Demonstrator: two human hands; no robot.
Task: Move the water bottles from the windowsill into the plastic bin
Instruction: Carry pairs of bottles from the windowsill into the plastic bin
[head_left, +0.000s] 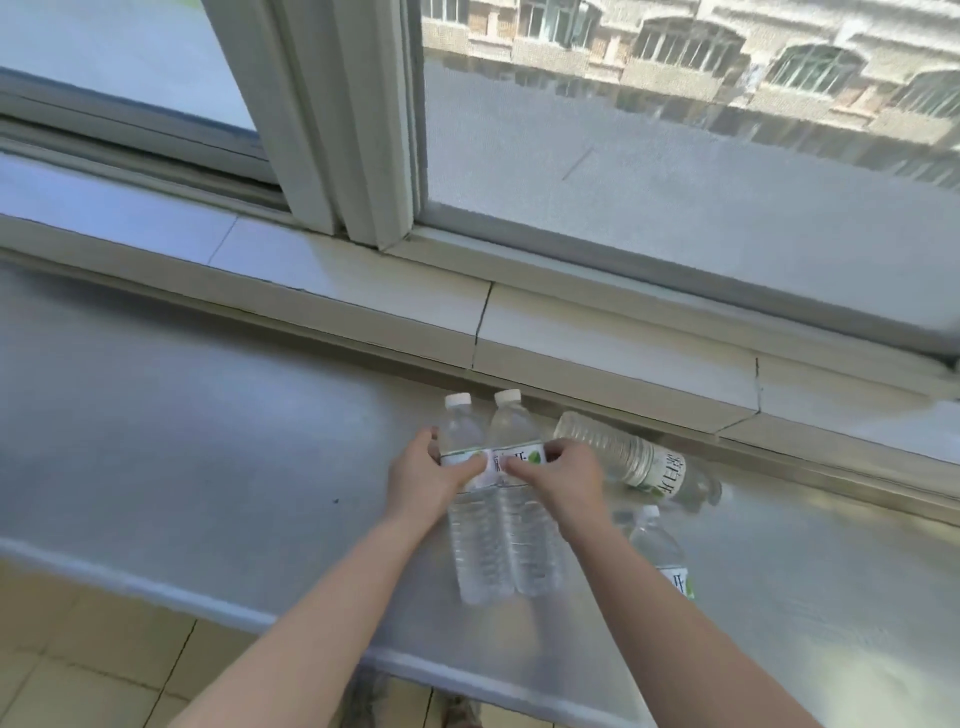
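Here, both arms reached forward: the left hand (423, 475) and right hand (563, 475) each clasped a clear, ribbed plastic bottle (470, 535) (530, 535) on the smooth grey windowsill (208, 441).

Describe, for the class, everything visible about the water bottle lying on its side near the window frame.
The lying bottle is clear ribbed plastic, apparently full of water, with a white label bearing dark characters and some green. It lies tilted on the grey windowsill, its flat base toward the window frame, its neck toward the lower right; the cap end is blurred. It sits just right of the right hand; whether they touch cannot be told. No hand grips it.
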